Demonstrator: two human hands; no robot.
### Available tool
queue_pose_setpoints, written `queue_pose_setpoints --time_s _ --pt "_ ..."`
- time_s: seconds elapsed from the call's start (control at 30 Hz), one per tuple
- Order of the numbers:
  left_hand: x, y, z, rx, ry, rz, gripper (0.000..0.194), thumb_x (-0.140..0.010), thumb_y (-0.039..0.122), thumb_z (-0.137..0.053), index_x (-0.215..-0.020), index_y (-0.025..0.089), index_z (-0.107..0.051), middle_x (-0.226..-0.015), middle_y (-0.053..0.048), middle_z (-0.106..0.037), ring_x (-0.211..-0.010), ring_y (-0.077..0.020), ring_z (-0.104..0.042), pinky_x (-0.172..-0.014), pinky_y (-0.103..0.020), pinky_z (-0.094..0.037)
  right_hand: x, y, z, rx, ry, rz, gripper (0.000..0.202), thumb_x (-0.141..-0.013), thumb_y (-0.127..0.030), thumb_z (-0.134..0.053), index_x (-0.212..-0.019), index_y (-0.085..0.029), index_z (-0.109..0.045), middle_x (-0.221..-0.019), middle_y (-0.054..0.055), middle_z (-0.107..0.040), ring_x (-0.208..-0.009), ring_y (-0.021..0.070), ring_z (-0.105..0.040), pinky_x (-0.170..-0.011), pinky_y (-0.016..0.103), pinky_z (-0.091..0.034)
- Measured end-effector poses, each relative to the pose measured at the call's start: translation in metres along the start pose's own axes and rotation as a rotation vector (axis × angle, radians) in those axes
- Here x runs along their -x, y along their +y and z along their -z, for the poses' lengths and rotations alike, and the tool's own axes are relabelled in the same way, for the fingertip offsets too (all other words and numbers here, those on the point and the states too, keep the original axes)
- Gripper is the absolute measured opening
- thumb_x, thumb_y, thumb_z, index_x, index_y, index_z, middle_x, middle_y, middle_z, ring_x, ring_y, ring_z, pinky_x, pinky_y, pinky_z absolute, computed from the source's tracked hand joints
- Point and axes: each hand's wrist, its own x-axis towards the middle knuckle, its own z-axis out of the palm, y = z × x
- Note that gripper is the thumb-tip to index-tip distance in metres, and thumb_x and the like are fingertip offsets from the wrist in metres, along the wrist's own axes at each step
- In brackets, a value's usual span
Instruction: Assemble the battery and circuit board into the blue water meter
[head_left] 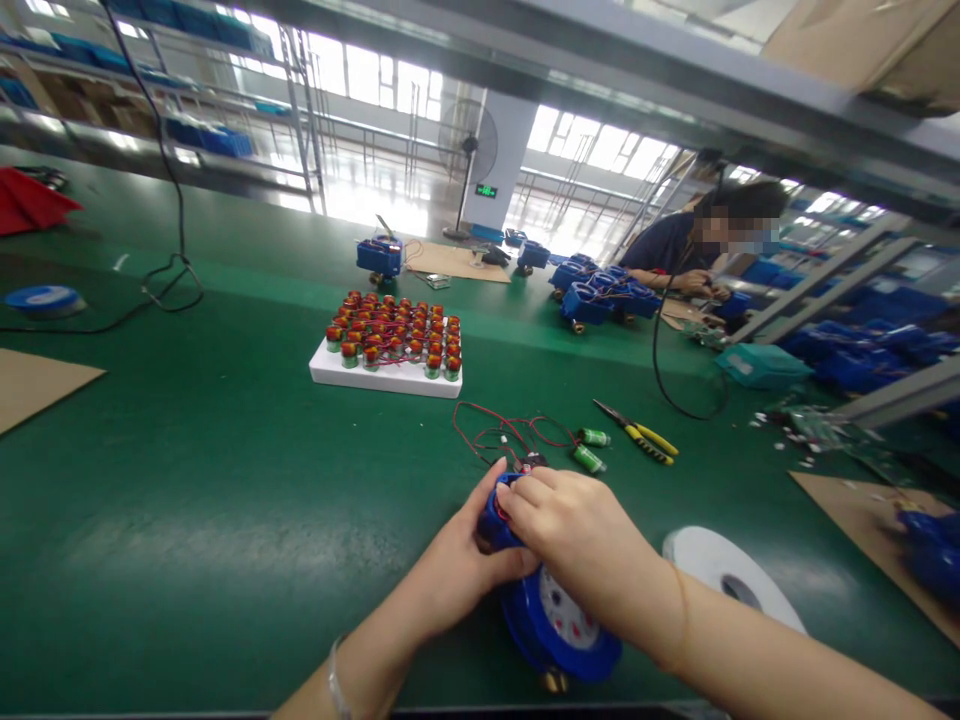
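Observation:
A blue water meter (517,620) with a white dial face and a brass fitting lies near the table's front edge. My left hand (457,565) is wrapped round the blue housing at its upper end, thumb on the near side. Over the same housing, my right hand (559,515) has its fingers pressed together at the opening, where a bit of red wire shows; its fingertips are partly hidden. Red and black wires (491,425) run from the housing across the table. Two green cylindrical batteries (590,459) lie at their far end, beside yellow-handled pliers (649,442).
A white foam block (375,378) holds several batteries with orange tops. A white roll (720,570) lies right of the meter. Blue meters (589,303) stand further back, near a person (667,240) working. A black cable (656,350) hangs at the right, and cardboard (862,530) lies there.

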Motion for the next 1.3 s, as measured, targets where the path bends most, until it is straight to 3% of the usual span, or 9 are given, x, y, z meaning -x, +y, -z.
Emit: queue_pose_setpoints --time_s 0.2,0.33,0.43,0.6,0.7,0.8,0.93,1.1,1.3 --pt "0.001 0.001 0.001 -0.095 0.018 0.028 0.103 -0.069 0.032 -0.082 -0.151 0.021 -0.021 -0.145 -0.010 -0.048 -0.125 -0.0309 -0.050 -0.108 -0.043 -0.038 -0.001 0.000 0.030 -0.054 -0.125 -0.074 0.021 -0.082 -0.006 -0.074 -0.101 -0.012 -0.068 -0.094 0.008 -0.068 -0.083 0.0253 -0.065 -0.071 0.034 -0.052" --pt "0.002 0.003 0.003 -0.214 0.042 0.035 0.097 -0.067 0.037 -0.083 -0.148 0.020 -0.031 -0.137 -0.011 -0.055 -0.113 -0.0327 -0.057 -0.098 -0.044 -0.044 0.012 0.007 0.051 -0.246 -0.054 -0.144 0.041 -0.079 0.000 -0.073 -0.115 -0.018 -0.065 -0.107 0.006 -0.067 -0.090 0.0235 -0.066 -0.078 0.032 -0.054" --pt "0.002 0.002 0.003 -0.096 0.005 0.048 0.104 -0.067 0.035 -0.084 -0.150 0.020 -0.025 -0.144 -0.012 -0.049 -0.121 -0.0319 -0.053 -0.102 -0.042 -0.043 0.026 0.009 0.056 -0.452 0.048 -0.154 0.042 -0.077 -0.001 -0.075 -0.111 -0.024 -0.068 -0.109 0.001 -0.067 -0.091 0.0203 -0.066 -0.082 0.028 -0.053" --pt "0.003 0.004 0.005 -0.022 -0.023 0.090 0.109 -0.066 0.030 -0.085 -0.152 0.019 -0.018 -0.144 -0.014 -0.050 -0.130 -0.0289 -0.049 -0.110 -0.040 -0.037 0.056 0.001 0.048 -0.807 0.179 -0.157 0.057 -0.071 0.005 -0.076 -0.111 -0.036 -0.068 -0.109 -0.010 -0.068 -0.095 0.0120 -0.065 -0.087 0.014 -0.048" --pt "0.004 0.007 0.009 -0.041 -0.047 0.102 0.105 -0.068 0.029 -0.084 -0.151 0.023 -0.021 -0.144 -0.010 -0.050 -0.132 -0.0263 -0.047 -0.113 -0.039 -0.033 0.078 0.004 0.041 -0.925 0.292 -0.220 0.039 -0.082 -0.008 -0.071 -0.109 -0.036 -0.070 -0.105 -0.008 -0.070 -0.090 0.0119 -0.067 -0.082 0.013 -0.051" --pt "0.005 0.011 0.014 -0.040 -0.069 0.113 0.094 -0.073 0.031 -0.080 -0.150 0.026 -0.027 -0.147 -0.006 -0.048 -0.136 -0.0252 -0.042 -0.115 -0.037 -0.028 0.098 0.020 0.027 -0.946 0.492 -0.374 0.015 -0.086 -0.022 -0.068 -0.094 -0.032 -0.075 -0.092 -0.004 -0.072 -0.080 0.0134 -0.068 -0.072 0.013 -0.053" --pt "0.007 0.017 0.017 0.008 -0.047 0.173 0.074 -0.080 0.044 -0.070 -0.145 0.029 -0.038 -0.144 -0.006 -0.051 -0.135 -0.0318 -0.042 -0.111 -0.047 -0.030 0.116 0.048 -0.008 -1.065 0.753 -0.666 0.006 -0.081 -0.032 -0.074 -0.085 -0.027 -0.077 -0.080 0.002 -0.072 -0.060 0.0129 -0.062 -0.054 0.014 -0.050" --pt "0.003 0.018 0.022 -0.028 0.143 0.220 0.061 -0.091 0.065 -0.036 -0.133 0.025 -0.056 -0.139 -0.007 -0.056 -0.132 -0.0317 -0.045 -0.107 -0.048 -0.033 0.110 0.078 -0.047 -1.398 1.152 -0.804 0.021 -0.075 -0.035 -0.080 -0.087 -0.019 -0.075 -0.073 0.007 -0.069 -0.047 0.0081 -0.042 -0.042 0.016 -0.035" --pt "-0.016 0.017 0.034 0.081 0.686 0.133 0.034 -0.098 0.037 -0.043 -0.098 0.017 -0.070 -0.115 -0.007 -0.069 -0.100 -0.0191 -0.065 -0.076 -0.028 -0.055 0.069 0.106 -0.079 -1.677 1.372 -0.789 0.031 -0.068 -0.038 -0.079 -0.088 -0.016 -0.073 -0.064 0.002 -0.061 -0.044 0.0057 -0.032 -0.039 0.017 -0.022"
